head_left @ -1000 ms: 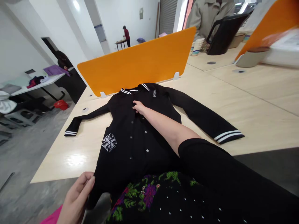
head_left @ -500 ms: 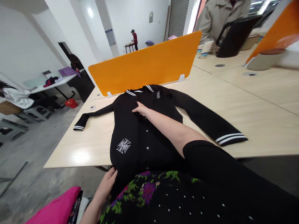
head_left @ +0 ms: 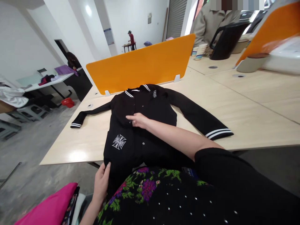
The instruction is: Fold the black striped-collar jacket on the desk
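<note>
A black button-front jacket (head_left: 150,107) with white-striped collar and cuffs lies face up on the pale wooden table (head_left: 63,147), its sleeves spread to both sides. My right hand (head_left: 138,120) is closed on the front opening at mid-chest, the index finger stretched to the left beside a button. At the lower left side, past the table's front edge, my left hand (head_left: 102,175) grips the jacket's edge, its fingertips partly hidden by the cloth. A white cross-shaped emblem (head_left: 119,142) shows on the lower front, and a small white emblem (head_left: 154,93) on the chest.
An orange divider (head_left: 140,65) stands behind the collar. Far right are a black pitcher (head_left: 226,42), paper cups (head_left: 201,51) and a person in a beige jacket (head_left: 208,23). Folded clothes, pink on top (head_left: 50,206), lie low at the left.
My right hand has moved down the jacket's front from near the collar to mid-chest, and the opening there has shifted. My left hand stays at the lower side edge. The view has shifted slightly.
</note>
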Tool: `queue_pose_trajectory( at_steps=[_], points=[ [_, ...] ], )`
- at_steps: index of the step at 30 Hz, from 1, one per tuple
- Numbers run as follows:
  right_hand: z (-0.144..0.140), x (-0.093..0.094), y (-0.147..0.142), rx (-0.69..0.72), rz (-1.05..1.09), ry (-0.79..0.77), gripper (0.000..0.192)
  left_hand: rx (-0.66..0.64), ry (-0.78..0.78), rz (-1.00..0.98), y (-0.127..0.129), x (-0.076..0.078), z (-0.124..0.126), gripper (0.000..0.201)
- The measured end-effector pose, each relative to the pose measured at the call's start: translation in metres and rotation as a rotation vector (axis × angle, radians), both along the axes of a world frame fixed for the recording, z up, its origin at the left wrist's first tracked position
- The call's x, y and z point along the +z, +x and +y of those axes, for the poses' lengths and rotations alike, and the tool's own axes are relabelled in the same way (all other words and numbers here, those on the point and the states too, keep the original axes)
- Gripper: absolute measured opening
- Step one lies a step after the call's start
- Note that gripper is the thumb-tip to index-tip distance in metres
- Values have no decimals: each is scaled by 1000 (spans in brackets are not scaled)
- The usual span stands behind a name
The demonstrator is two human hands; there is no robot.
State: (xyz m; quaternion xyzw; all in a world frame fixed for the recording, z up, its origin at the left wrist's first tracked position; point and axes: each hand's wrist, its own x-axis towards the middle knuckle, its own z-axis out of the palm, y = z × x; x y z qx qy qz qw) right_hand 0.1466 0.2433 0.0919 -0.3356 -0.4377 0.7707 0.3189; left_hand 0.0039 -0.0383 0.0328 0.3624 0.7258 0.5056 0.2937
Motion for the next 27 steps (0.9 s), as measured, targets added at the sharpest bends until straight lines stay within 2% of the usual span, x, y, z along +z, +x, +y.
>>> queue_pose_trajectory(
  at_steps=[3, 5, 7, 9, 11, 13, 15, 17, 20, 22, 24, 27],
  points=[
    [-30, -10, 7, 96, -79, 40, 20, -49, 10, 12, 0, 4, 2, 46],
    [-31, -6, 9, 80, -155, 104, 18, -58, 4, 53, -1, 5, 4, 48],
    [-20, 6, 13, -51, -173, 156, 17, -46, 6, 90, -3, 5, 5, 48],
    [-5, 18, 19, -228, -96, 190, 14, -26, 7, 122, -4, 5, 4, 47],
    [4, 25, 26, -323, -10, 179, 10, -10, -6, 162, -6, 2, 2, 45],
    [2, 24, 33, -234, -5, 98, 8, 5, -27, 185, -6, -1, -1, 46],
    [-11, 15, 37, -16, -51, 18, 20, -7, -35, 163, -6, -2, -2, 48],
    [-29, 6, 40, 207, -102, 1, 34, -34, -16, 127, -5, -3, -2, 50],
    [-56, -2, 43, 451, -168, 88, 44, -58, 16, 102, -5, -2, -1, 53],
    [-70, -4, 45, 573, -197, 216, 35, -54, 20, 98, -4, -1, -1, 54],
    [-80, -5, 46, 588, -250, 377, 19, -44, 33, 98, -3, 0, -1, 53],
    [-90, -8, 46, 405, -345, 571, 4, -39, 53, 107, 0, 2, -2, 53]
  ],
)
